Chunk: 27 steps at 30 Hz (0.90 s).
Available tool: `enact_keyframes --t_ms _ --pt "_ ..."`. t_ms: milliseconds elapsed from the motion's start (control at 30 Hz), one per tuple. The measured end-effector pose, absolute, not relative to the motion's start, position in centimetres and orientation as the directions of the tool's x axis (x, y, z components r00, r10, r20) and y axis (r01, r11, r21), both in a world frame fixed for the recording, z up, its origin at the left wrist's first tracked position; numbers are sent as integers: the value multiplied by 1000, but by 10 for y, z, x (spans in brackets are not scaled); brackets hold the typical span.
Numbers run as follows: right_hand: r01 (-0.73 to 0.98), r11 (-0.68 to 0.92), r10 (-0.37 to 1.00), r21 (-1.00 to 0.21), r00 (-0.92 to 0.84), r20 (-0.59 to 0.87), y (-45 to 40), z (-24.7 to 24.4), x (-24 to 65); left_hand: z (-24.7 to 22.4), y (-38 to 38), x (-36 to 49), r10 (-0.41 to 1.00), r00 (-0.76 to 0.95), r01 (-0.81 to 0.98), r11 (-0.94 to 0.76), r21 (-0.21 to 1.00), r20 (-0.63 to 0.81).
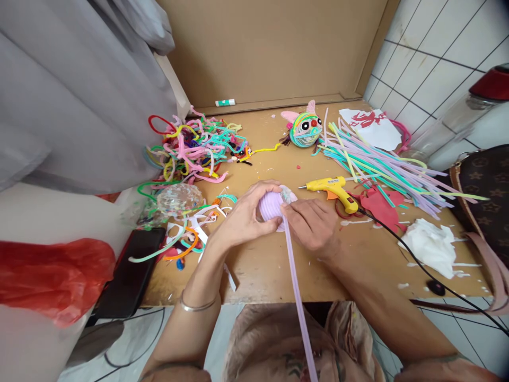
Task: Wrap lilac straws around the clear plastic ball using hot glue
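Note:
My left hand (260,207) is wrapped round the left side of a small ball (272,206) covered in coiled lilac pipe cleaner. At the ball's right side, my right hand (312,222) pinches the lilac pipe cleaner (296,284) against it. The loose length hangs from my right fingers down toward my lap. A clear or whitish patch shows at the ball's upper right, between the two hands. Just beyond my right hand lies a yellow hot glue gun (330,190), its nozzle pointing left.
Tangled pipe cleaners (194,143) heap at the back left, near a clear faceted ball (180,198) and a phone (129,270). A decorated ball with ears (305,127) sits at the back. Straight pipe cleaners (382,154), crumpled tissue (429,246) and a black cord (417,254) lie right.

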State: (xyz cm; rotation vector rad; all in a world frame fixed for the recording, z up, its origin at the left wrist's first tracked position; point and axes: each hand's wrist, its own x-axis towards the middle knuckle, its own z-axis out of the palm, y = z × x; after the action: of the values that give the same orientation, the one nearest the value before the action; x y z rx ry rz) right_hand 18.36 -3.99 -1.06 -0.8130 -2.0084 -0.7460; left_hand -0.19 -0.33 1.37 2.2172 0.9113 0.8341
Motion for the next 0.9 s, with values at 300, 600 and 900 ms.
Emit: enact_keyframes --t_ms 300,600,900 --pt "797 584 300 153 -387 872 -41 -13 176 14 -4 -1 755 570 383 -592 709 323" --pt "806 582 359 106 -372 856 -41 -14 174 13 -4 -1 767 565 397 -576 714 305" --pt "838 538 379 90 -336 862 -42 -9 172 12 -3 -2 760 574 381 -578 722 306"
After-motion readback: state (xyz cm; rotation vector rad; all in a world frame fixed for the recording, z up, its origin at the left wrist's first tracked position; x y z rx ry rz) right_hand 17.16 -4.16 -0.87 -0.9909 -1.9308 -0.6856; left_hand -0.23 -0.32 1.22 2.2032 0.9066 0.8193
